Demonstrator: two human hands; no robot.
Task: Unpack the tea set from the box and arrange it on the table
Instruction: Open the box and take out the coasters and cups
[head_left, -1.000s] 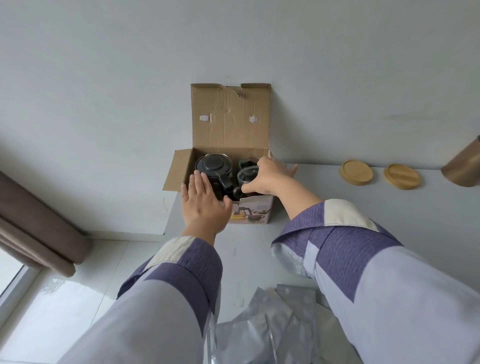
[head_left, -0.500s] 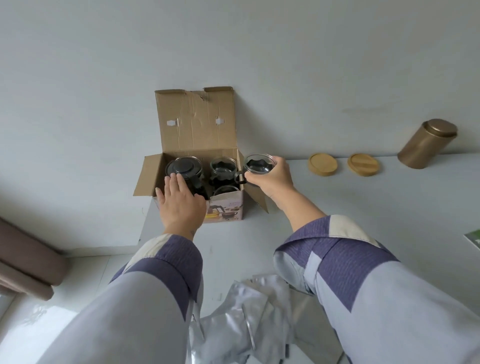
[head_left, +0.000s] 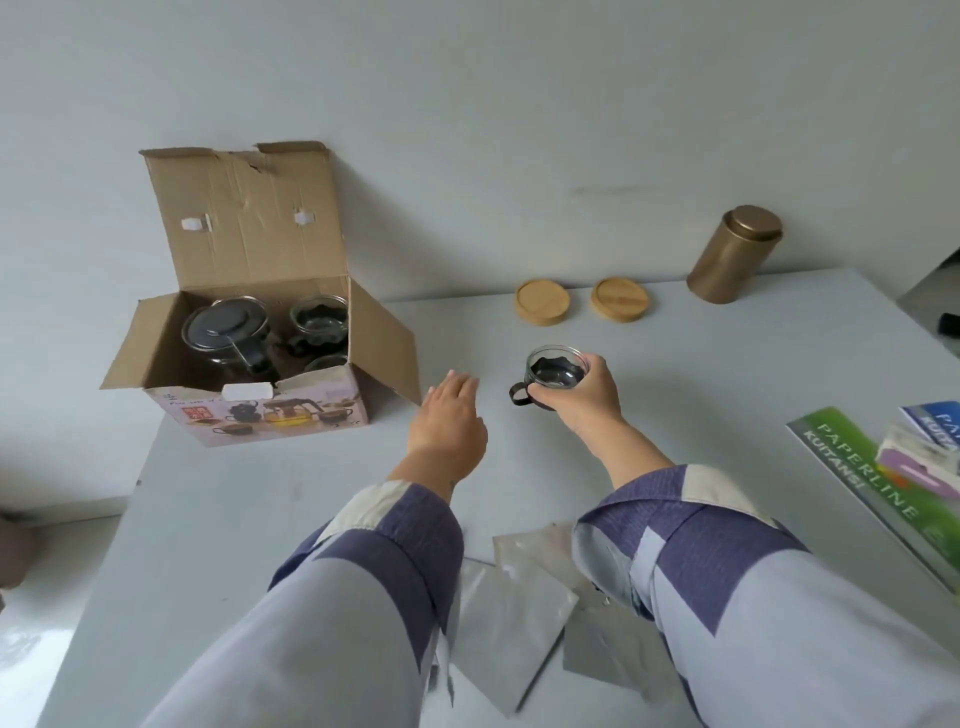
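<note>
Head view. The right hand (head_left: 582, 397) holds a glass cup (head_left: 556, 376) above the table (head_left: 291, 499), in front of the two wooden coasters (head_left: 540, 302) and well apart from the box (head_left: 249, 358). The fingers (head_left: 597, 364) curl round the far side of the cup wall and the thumb closes on the near side; the dark handle (head_left: 519, 395) points toward the left hand and is not gripped. The cup stands upright with its mouth up. Whether its base touches the table cannot be told.

The left hand (head_left: 449, 421) hovers between the box and the cup, fingers straight and together, holding nothing.

The open box stands at the left end of the table against the wall. Inside it are a glass teapot (head_left: 226, 330) with a dark lid and at least two more cups (head_left: 318, 319); the nearer one shows only its rim.

Handling, as a judgement. The cup appears light, rigid and fragile, with a smooth wall that may slip under a loose grip. Hold it by the wall with fingers opposed to thumb, or by the handle, and lower it flat. The teapot is likely the heaviest piece; take it by its handle and support the body, since the lid may sit loose. The remaining cups sit close together in the box; lift each straight up to avoid glass striking glass.
</note>
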